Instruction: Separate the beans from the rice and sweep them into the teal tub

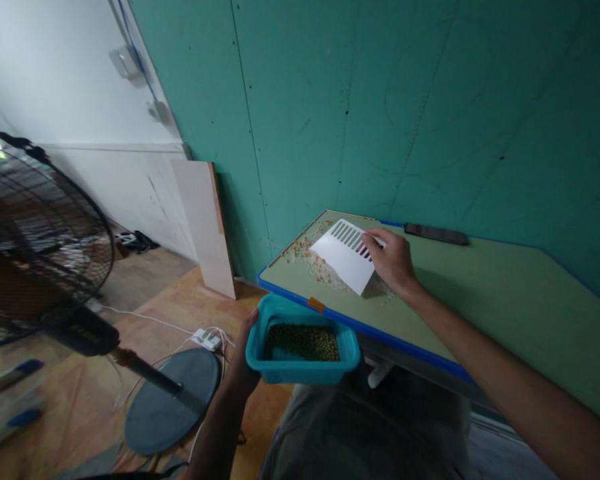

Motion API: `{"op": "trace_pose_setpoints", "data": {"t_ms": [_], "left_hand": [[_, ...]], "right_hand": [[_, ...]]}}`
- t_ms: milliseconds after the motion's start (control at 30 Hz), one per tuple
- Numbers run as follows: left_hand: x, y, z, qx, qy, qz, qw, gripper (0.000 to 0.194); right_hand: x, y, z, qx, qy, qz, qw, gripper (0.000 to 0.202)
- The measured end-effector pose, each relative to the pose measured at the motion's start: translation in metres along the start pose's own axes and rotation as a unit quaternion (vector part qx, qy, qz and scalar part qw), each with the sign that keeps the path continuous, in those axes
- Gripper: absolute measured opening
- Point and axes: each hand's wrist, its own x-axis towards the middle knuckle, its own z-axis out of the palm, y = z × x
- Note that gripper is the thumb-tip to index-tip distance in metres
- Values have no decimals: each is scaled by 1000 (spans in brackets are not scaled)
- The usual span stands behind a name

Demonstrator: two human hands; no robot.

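Observation:
My left hand (244,357) grips the left end of a teal plastic tub (303,373), held just below the table's front edge. Inside the tub lie dark green and pale beige grains (305,340). Above the tabletop, my right hand (390,257) pinches a white slotted plastic sheet (337,260) by its right edge, and the sheet is tilted. Orange and whitish grains (321,270) are scattered on the left part of the table (440,287), around and beside the sheet.
A dark phone-like object (436,234) lies by the table's back edge, against the green wall (405,113). At left stand a fan (80,327) on a round base (173,400), a white power strip (206,339) with cables, and a leaning board (207,230).

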Motion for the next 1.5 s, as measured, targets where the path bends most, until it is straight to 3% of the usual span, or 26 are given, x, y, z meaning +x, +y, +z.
{"op": "trace_pose_setpoints", "data": {"t_ms": [300,500,667,1133,1367,1500], "left_hand": [[-2,4,1,-3,7,-9,1000,12],[3,2,-4,-22,-19,-48,998,23],[-3,8,2,-15,-16,-10,1000,19],[3,-2,-7,-38,-30,-15,999,17],[3,0,-7,-33,27,-11,999,8],[3,0,-6,-48,9,-30,998,9]], "right_hand": [[-2,-7,-2,28,-42,-4,999,30],[0,-8,-10,32,-45,-17,998,33],[-3,-9,-9,12,-58,-42,997,32],[-6,-21,-10,44,-72,-34,996,32],[-6,-19,-10,36,-75,-41,996,32],[-8,-22,-10,38,-80,-44,995,31]]}}
